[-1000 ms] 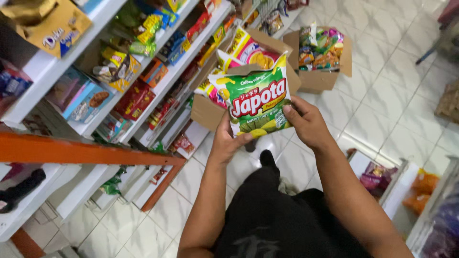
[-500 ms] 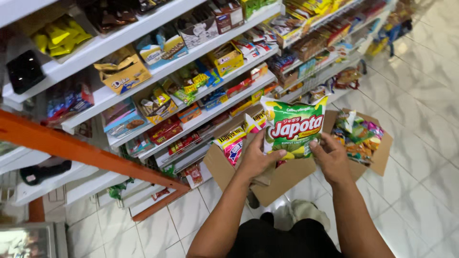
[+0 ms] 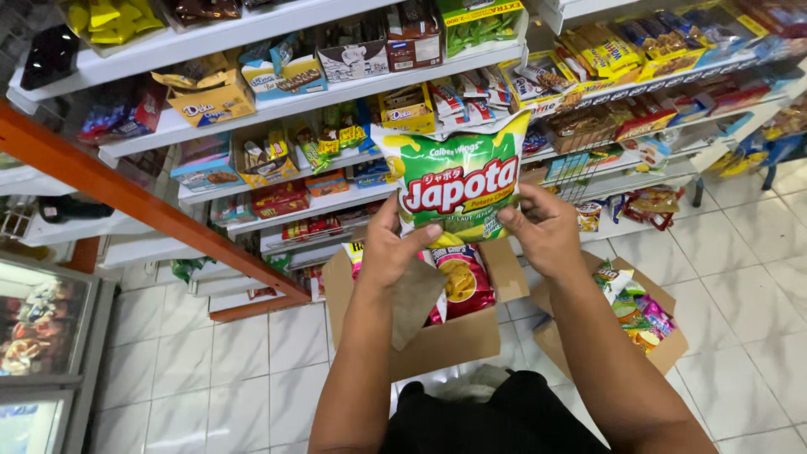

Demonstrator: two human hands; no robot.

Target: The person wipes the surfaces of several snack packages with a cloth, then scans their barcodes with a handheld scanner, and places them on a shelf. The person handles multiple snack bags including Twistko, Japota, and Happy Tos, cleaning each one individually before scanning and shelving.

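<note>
I hold a green and white snack bag with a red label up in front of me, at the height of the middle shelves. My left hand grips its lower left corner and my right hand grips its lower right corner. Below the bag an open cardboard box stands on the floor with a red snack bag inside. A second open box with colourful packets lies to the right of my right arm.
White shelves packed with snack boxes and packets run across the view. An orange steel beam slants down at the left. A glass-topped cabinet stands at the lower left. The floor is white tile.
The view has swung right and up along the shelves. Both hands have lifted the green bag higher, away from the box and toward the shelf.
</note>
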